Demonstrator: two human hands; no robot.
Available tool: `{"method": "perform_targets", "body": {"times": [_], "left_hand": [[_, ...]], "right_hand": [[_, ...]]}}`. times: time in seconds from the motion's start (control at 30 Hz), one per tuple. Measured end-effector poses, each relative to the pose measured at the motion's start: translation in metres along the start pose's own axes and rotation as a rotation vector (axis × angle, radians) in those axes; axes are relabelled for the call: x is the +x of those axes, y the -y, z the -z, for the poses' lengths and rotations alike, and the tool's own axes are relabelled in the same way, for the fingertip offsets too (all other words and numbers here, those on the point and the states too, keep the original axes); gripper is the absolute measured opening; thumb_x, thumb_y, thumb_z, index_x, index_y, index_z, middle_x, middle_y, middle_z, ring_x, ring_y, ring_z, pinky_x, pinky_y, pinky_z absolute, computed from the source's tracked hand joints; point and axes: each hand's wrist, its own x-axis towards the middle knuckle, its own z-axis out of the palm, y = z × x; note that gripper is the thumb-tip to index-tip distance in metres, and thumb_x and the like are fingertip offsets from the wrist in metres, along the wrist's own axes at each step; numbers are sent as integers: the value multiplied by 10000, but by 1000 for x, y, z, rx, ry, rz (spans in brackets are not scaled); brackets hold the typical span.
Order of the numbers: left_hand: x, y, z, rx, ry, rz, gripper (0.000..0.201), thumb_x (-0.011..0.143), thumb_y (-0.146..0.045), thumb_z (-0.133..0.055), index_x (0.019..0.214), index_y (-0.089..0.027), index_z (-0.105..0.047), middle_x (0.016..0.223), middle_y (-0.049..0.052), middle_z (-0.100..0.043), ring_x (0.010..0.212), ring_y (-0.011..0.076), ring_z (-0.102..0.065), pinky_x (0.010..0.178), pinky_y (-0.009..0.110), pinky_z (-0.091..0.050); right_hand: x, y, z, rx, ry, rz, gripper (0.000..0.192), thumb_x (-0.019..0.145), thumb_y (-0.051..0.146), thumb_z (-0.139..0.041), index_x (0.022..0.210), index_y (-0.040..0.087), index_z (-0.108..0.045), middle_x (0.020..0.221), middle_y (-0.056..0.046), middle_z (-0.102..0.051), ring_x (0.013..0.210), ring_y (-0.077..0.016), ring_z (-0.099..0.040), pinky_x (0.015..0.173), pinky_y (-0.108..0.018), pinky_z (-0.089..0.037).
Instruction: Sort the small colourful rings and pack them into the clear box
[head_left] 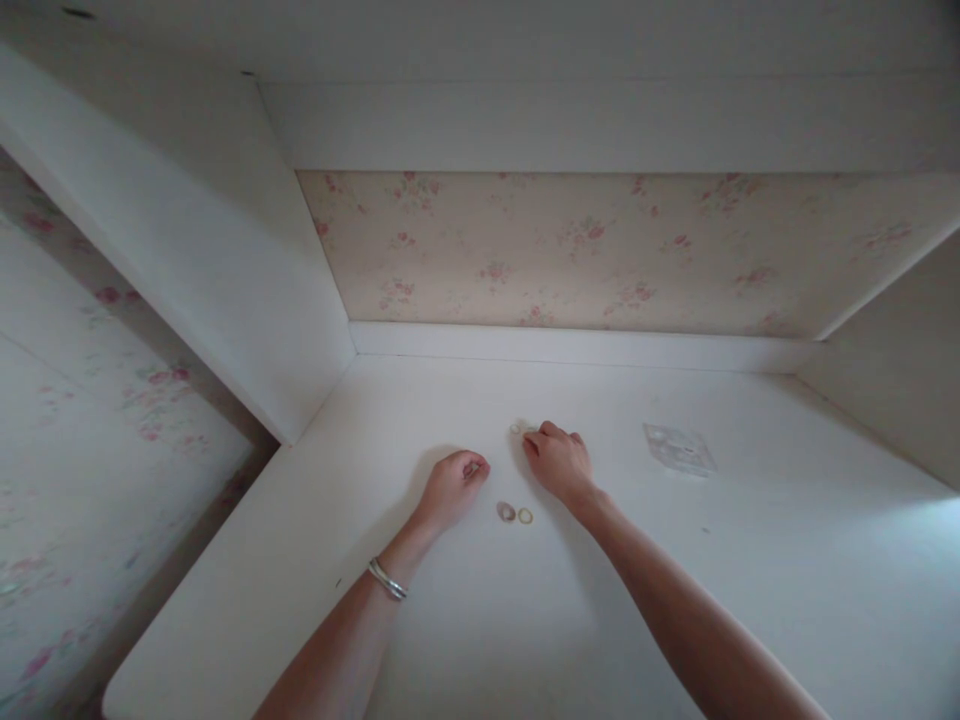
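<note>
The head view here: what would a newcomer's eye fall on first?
Probably the silver-coloured bangle worn behind the left grip, bright above the white desk. Next, perhaps, the rose-patterned wallpaper beyond the desk's back edge. Then the small pieces: a brownish ring and a yellowish ring side by side in the middle, and a clear plastic case to the right of the right grip.

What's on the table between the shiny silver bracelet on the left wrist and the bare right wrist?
In the head view, a small brownish ring and a thin yellowish ring lie side by side there, on the white tabletop.
</note>
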Motion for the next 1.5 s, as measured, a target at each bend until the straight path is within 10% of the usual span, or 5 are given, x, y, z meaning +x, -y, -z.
{"method": "perform_targets", "body": {"times": [0.5,0.97,1.5], "left_hand": [[-1,-1,0,-1,20,-23,229,830,-320,-500,864,-171,-671,787,27,-665,709,146,-592,684,253,-450],[-1,-4,1,47,30,-12,243,830,-325,-483,832,-167,-668,737,24,-636,677,141,-556,623,242,-410],[-1,-3,1,54,30,-32,250,829,-346,-489,859,-167,-661,726,18,-633,652,135,-551,608,236,-399]], "right_hand": [[3,-10,-2,114,-13,-64,349,927,333,-364,870,226,-691,895,-55,-602,744,-148,-578,698,-277,-367],[-54,-10,6,1368,85,-534,451,692,507,-647,943,137,-706,614,-13,-583,452,-81,-351,434,-224,-235],[-101,13,5,751,8,-89,329,893,407,-425,858,257,-716,730,-9,-570,608,-121,-524,568,-248,-380]]}}
